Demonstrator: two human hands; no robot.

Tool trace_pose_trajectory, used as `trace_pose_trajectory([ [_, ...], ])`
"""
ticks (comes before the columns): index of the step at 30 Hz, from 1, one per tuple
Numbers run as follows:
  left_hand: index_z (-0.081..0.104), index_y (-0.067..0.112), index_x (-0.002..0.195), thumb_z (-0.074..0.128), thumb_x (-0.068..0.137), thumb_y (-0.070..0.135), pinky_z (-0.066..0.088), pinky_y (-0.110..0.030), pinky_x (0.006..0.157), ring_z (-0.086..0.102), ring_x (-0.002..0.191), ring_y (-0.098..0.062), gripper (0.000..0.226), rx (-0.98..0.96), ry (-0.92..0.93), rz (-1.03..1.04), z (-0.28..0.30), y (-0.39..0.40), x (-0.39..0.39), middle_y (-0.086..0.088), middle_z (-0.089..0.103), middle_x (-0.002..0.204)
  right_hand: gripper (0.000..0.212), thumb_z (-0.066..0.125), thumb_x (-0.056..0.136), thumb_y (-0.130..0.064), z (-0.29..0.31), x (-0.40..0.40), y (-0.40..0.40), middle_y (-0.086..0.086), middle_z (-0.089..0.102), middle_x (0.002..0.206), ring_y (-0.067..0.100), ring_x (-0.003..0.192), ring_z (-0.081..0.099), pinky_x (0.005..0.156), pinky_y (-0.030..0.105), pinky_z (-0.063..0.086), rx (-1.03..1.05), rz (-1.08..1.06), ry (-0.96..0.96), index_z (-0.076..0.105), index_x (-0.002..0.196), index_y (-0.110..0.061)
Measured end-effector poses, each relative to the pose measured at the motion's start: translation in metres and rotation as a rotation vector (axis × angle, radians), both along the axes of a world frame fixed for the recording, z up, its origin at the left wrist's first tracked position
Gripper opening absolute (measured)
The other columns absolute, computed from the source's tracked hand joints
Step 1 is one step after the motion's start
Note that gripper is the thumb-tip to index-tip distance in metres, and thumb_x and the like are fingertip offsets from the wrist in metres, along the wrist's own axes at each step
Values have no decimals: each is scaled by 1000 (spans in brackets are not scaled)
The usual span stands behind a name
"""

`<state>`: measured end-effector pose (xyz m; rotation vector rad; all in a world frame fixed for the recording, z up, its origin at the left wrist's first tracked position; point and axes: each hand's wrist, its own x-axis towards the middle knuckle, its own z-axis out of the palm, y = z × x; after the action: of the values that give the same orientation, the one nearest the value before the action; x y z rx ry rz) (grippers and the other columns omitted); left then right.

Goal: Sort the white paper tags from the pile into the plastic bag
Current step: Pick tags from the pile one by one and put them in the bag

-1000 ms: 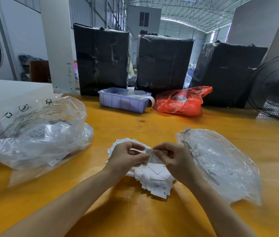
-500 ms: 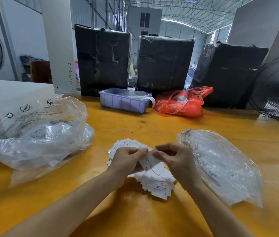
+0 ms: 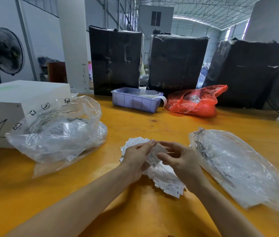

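Seen from the head camera, places given relative to the pile [image 3: 165,181] of white tags at centre front. Far left of the pile stands a white box [image 3: 7,106], and against it a crumpled clear bag [image 3: 58,132] with printed tags showing inside. Directly over the pile the left hand [image 3: 136,157] pinches the upper left edge of one tag [image 3: 154,155] marked XL, which stands tilted between the hands; the right hand [image 3: 178,159] hangs just beside it with fingers loosely curled and apart, and whether its thumb touches the tag cannot be told. Just right of the pile lies a second clear bag [image 3: 234,166], flat, its mouth toward the pile (which of the two bags is the target cannot be told). The tags are judged very light, thin and limp, apt to cling in stacks and to slide on one another, so a fingertip pinch at an edge or corner should separate one best. The table [image 3: 169,127] is smooth yellow board, probably slick under paper. Behind the pile sit a lilac tray [image 3: 135,101] and a red bag [image 3: 197,103], then three black-wrapped bales [image 3: 114,60]; fans stand far left and far right in a steel-roofed shed.
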<state>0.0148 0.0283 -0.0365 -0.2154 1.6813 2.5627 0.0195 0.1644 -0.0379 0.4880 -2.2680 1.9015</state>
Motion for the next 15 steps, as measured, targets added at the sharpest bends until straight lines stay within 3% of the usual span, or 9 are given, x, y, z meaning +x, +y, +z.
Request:
trace_pose_trajectory([
  [3,71,8,94,66,85,26,54,-25,59,63,71,-19,20,-3,13,-69,2,-4,-2,-10,67,82,25,68,83,-2,1,-5,1,6,72,86,8,71,68,62,18,54,74,-35,22,67,105,-14],
  [5,69,6,99,63,87,29,55,-26,60,65,73,-21,26,-46,25,-101,5,-8,-4,-13,68,86,16,66,85,-4,7,-10,3,6,72,83,10,69,68,61,18,54,139,-11,15,69,99,-12],
  [8,66,4,101,61,89,32,56,-23,59,67,67,-18,30,-152,54,-92,8,-17,-10,-10,72,84,11,63,87,-1,14,-27,6,14,72,82,23,71,69,66,28,58,184,7,-2,69,96,-3],
  [10,65,1,101,63,88,29,54,-20,53,66,59,-14,30,-225,78,-72,8,-24,-14,-11,70,83,13,62,86,3,16,-36,5,15,70,80,22,65,66,63,25,58,174,-2,-9,67,98,1],
  [12,67,2,95,65,87,25,51,-18,47,65,53,-13,25,-326,106,-72,4,-30,-15,-12,69,81,10,60,87,3,13,-39,2,13,69,77,16,60,64,58,21,56,146,-11,-12,68,92,-2],
  [15,69,7,83,67,87,19,42,-17,39,65,49,-13,13,-459,151,-94,0,-33,-16,-8,70,70,23,59,88,3,4,-38,-2,10,69,74,16,59,65,59,24,56,123,-20,17,68,80,-16],
])
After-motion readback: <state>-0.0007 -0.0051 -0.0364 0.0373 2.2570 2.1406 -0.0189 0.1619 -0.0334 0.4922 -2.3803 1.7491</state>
